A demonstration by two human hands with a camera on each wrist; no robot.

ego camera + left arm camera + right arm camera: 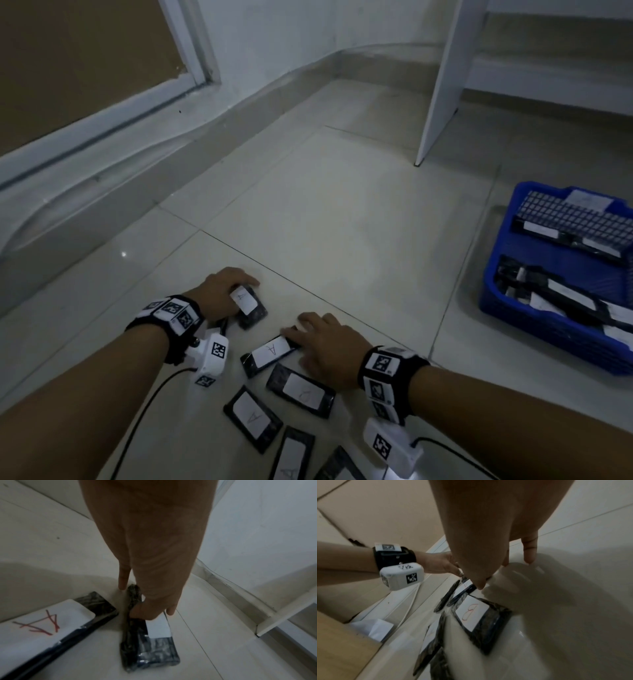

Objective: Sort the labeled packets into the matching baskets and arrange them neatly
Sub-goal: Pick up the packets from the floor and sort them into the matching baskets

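Several black packets with white labels lie on the tiled floor. My left hand (236, 291) pinches the far end of one marked A (249, 306), thumb on top; the left wrist view shows this packet (150, 646) tipped up on its long edge. My right hand (303, 329) rests with fairly straight fingers over the right end of a second A packet (269, 353); its thumb touches that packet's corner (468, 586). A packet marked B (301, 390) (479, 616) lies just below that hand. Two more A packets (254, 418) (291, 460) lie nearer me.
A blue plastic basket (498, 253) stands at the right, holding several black packets and a gridded box. A white furniture panel (442, 82) stands behind it. A wall skirting (102, 192) runs along the left. Cables trail from both wrist cameras.
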